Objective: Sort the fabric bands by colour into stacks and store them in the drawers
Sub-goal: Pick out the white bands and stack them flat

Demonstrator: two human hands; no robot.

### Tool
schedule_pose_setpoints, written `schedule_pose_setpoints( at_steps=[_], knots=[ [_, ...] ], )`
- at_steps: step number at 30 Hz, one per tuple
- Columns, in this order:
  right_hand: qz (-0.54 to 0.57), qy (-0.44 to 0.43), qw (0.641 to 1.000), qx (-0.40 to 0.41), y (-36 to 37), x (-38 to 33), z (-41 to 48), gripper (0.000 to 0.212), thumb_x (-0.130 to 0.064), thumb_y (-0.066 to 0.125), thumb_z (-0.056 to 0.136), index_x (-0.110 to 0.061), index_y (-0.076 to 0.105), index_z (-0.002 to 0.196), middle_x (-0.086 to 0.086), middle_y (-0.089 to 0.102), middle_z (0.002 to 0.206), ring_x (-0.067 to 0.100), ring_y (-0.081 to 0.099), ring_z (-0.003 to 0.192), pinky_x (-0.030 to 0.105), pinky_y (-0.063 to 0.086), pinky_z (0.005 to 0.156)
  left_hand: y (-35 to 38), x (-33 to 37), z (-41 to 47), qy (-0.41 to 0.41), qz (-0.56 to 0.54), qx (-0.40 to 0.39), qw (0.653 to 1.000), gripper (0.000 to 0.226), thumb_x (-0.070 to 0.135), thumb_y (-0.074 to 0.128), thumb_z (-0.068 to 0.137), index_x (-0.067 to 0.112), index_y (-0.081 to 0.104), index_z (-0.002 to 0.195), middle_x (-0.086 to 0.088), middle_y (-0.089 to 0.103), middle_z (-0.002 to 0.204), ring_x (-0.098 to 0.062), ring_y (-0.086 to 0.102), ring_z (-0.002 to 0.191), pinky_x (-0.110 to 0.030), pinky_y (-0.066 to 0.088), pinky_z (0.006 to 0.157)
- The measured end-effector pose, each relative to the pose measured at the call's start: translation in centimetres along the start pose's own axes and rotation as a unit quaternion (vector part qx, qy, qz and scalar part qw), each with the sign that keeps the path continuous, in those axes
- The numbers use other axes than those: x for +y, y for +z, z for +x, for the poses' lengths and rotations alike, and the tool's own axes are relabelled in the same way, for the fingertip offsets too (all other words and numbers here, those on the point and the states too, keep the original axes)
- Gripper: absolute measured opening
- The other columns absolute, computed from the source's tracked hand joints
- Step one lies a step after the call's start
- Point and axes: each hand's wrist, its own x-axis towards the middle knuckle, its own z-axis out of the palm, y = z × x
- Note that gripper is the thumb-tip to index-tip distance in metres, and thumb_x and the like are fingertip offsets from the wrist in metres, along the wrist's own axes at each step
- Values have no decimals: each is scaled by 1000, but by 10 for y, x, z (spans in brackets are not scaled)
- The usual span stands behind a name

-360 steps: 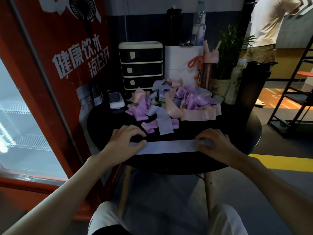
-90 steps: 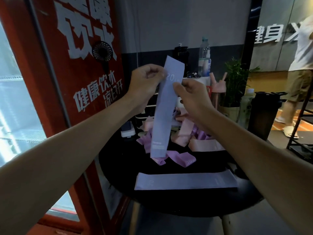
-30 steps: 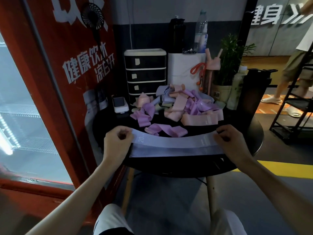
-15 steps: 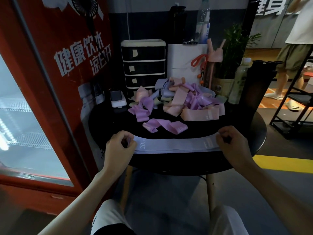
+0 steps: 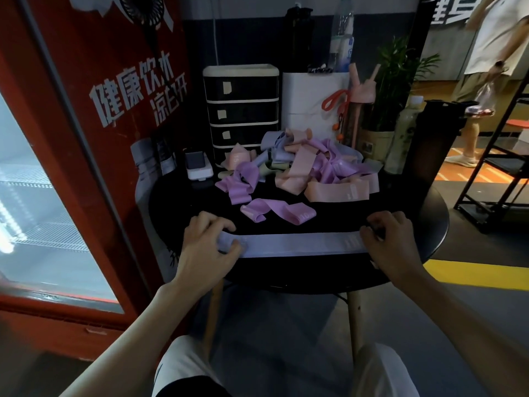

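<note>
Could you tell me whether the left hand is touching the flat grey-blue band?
Touching: in the head view the left hand grips the band at its left end.

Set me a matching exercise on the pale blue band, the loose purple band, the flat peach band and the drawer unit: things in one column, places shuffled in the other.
Things
1. pale blue band
2. loose purple band
3. flat peach band
4. drawer unit

Places
A. behind the pile of bands, at the table's far side
B. at the pile's right front
C. along the near edge, left hand and right hand gripping its ends
D. alone between pile and near edge

Pairs: 1-C, 2-D, 3-B, 4-A
</note>
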Motion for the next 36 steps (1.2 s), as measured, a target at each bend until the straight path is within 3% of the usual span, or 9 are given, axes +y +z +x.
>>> schedule_pose_setpoints(
  at_steps=[2, 5, 9, 13, 22, 24, 27, 31, 36],
  knots=[
    [-52, -27, 998, -28, -1, -4, -1, 31, -25, 67, 87, -16, 64, 116, 6, 51, 121, 32, 41, 117, 44, 38, 96, -2, 5, 10, 72, 45, -63, 994, 44, 55, 50, 81, 26, 66, 109, 13, 51, 111, -8, 47, 106, -24, 26, 95],
    [-96, -58, 988, -108, -5, -8, -2, 37, -33, 65, 88, -32, 59, 125, -10, 48, 136, 21, 28, 130, 37, 23, 101, 0, 17, 28, 140, 88, -185, 969, 59, 71, 43, 79, 35, 62, 122, 18, 53, 126, -4, 46, 119, -23, 21, 101],
    [-90, -83, 983, -139, -7, -6, -3, 28, -40, 63, 89, -35, 63, 117, -18, 54, 129, 14, 32, 131, 35, 19, 101, 8, 20, 39, 137, 76, -260, 953, 50, 67, 57, 83, 40, 60, 125, 21, 56, 129, -2, 44, 123, -25, 22, 104],
    [-96, -83, 981, -149, -6, -5, -2, 22, -41, 61, 90, -36, 65, 111, -17, 55, 124, 13, 39, 125, 36, 21, 101, 11, 13, 40, 118, 42, -273, 954, 38, 58, 65, 86, 39, 64, 119, 21, 56, 125, -2, 45, 122, -26, 27, 98],
    [-86, -71, 980, -167, -5, -5, 1, 21, -41, 63, 88, -38, 64, 109, -18, 53, 122, 14, 40, 125, 33, 18, 95, 9, 18, 40, 109, 40, -295, 949, 36, 55, 62, 89, 38, 62, 121, 21, 54, 125, -3, 44, 122, -36, 34, 104],
    [-86, -61, 978, -179, -7, -6, 4, 22, -40, 62, 89, -37, 64, 110, -16, 51, 126, 15, 36, 128, 35, 19, 99, 8, 24, 45, 105, 60, -271, 955, 38, 59, 54, 92, 37, 62, 121, 17, 54, 126, -5, 44, 123, -38, 35, 101],
    [-93, -61, 979, -174, -8, -13, 15, 22, -40, 61, 90, -36, 64, 111, -16, 51, 126, 15, 36, 127, 37, 21, 100, 12, 34, 58, 79, 60, -168, 981, 40, 56, 47, 92, 31, 64, 119, 14, 58, 122, -10, 50, 118, -38, 37, 95],
    [-54, -117, 978, -163, -3, -46, 43, 18, -39, 61, 88, -33, 67, 104, -15, 59, 115, 12, 51, 113, 42, 37, 100, 34, 35, 84, 10, 66, -137, 988, 39, 44, 53, 94, 25, 59, 127, 5, 57, 131, -21, 52, 122, -46, 41, 98],
    [36, -169, 971, -165, 23, -99, 88, 18, -22, 62, 91, -14, 68, 106, -8, 64, 101, 13, 59, 97, 28, 46, 82, 62, 20, 88, -68, 107, -182, 975, 42, 50, 47, 96, 28, 52, 132, 1, 51, 136, -27, 45, 128, -46, 35, 101]
  ],
)
